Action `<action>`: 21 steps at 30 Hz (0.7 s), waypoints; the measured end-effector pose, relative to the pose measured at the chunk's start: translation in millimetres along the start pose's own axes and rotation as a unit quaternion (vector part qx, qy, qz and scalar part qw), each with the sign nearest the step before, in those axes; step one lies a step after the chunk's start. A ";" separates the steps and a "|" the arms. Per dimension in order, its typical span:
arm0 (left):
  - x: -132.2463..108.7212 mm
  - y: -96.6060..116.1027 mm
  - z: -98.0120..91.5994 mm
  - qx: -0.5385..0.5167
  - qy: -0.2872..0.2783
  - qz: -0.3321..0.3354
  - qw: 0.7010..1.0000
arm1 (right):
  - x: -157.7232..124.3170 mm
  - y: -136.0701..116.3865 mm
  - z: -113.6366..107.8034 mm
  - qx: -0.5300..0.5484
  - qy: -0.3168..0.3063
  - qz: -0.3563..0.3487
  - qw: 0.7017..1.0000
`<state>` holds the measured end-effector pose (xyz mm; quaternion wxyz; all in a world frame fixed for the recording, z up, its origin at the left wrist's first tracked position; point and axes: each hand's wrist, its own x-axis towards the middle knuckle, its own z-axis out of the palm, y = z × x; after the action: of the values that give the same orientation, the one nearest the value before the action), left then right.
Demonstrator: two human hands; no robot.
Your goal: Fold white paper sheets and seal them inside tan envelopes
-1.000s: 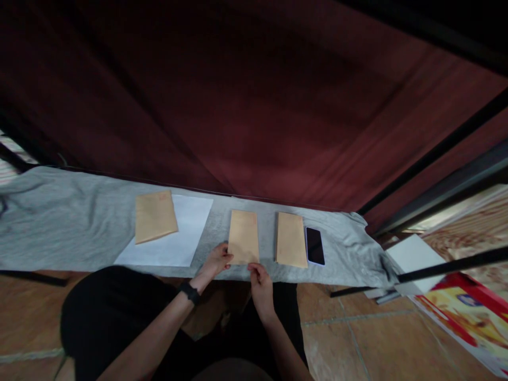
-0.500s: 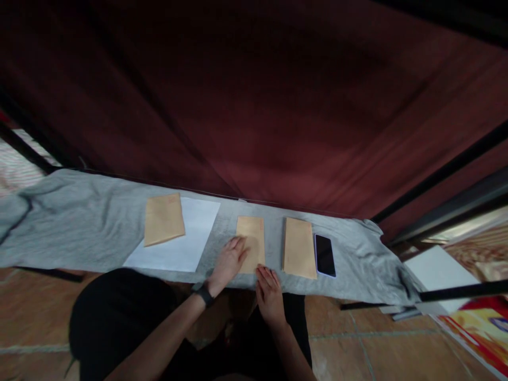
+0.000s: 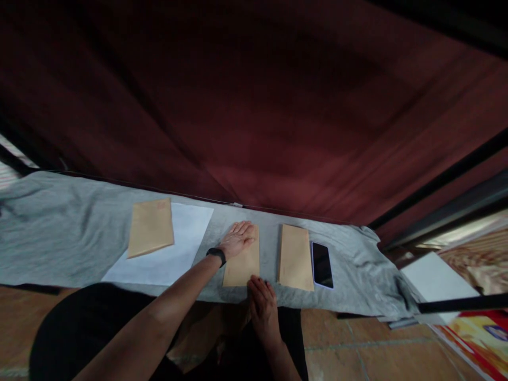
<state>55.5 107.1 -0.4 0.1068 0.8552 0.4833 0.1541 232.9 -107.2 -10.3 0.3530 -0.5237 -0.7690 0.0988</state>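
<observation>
A tan envelope (image 3: 243, 263) lies lengthwise on the grey cloth (image 3: 59, 233) in front of me. My left hand (image 3: 237, 238), with a black band at the wrist, lies flat and open on its far end. My right hand (image 3: 262, 301) rests with fingers flat on the near edge of the same envelope. To the right lies a second tan envelope (image 3: 295, 257), apart from both hands. A third tan envelope (image 3: 151, 227) sits to the left on a white sheet of paper (image 3: 174, 248).
A black phone (image 3: 322, 264) lies just right of the second envelope. A dark red curtain (image 3: 254, 106) hangs behind the cloth. White paper (image 3: 432, 275) and a colourful printed sheet (image 3: 484, 338) lie on the tiled floor at the right, under black bars.
My left hand has slid from the envelope's near corner up along it to its far end, flattening out. My right hand opened from a pinch to flat fingers at the near edge.
</observation>
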 end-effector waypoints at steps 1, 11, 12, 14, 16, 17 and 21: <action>3.1 0.7 0.5 -0.002 -0.003 0.007 1.000 | -0.3 0.0 -0.2 -0.001 -0.002 0.001 1.000; 0.3 24.0 16.6 0.007 -0.016 0.074 0.997 | 1.4 1.1 -2.1 -0.017 -0.005 -0.010 1.000; -2.6 26.3 17.0 0.007 -0.017 0.075 0.997 | 1.3 1.3 -1.9 -0.017 -0.006 -0.011 1.000; -9.8 30.6 16.4 0.003 -0.019 0.076 0.997 | 0.6 1.8 -1.3 -0.015 -0.006 -0.010 1.000; -19.0 34.8 14.4 -0.003 -0.022 0.082 0.996 | 0.0 2.0 -0.6 -0.011 -0.007 -0.008 1.000; -24.2 36.7 13.0 -0.006 -0.025 0.086 0.996 | -0.3 2.0 -0.3 -0.008 -0.007 -0.008 1.000; -48.4 44.5 7.6 -0.015 -0.048 0.110 0.993 | 0.3 1.3 -0.8 -0.003 0.002 -0.015 1.000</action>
<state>70.2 42.5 -0.5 0.1251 0.9079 0.3781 0.1312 234.3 -106.5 -10.3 0.3548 -0.5131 -0.7763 0.0900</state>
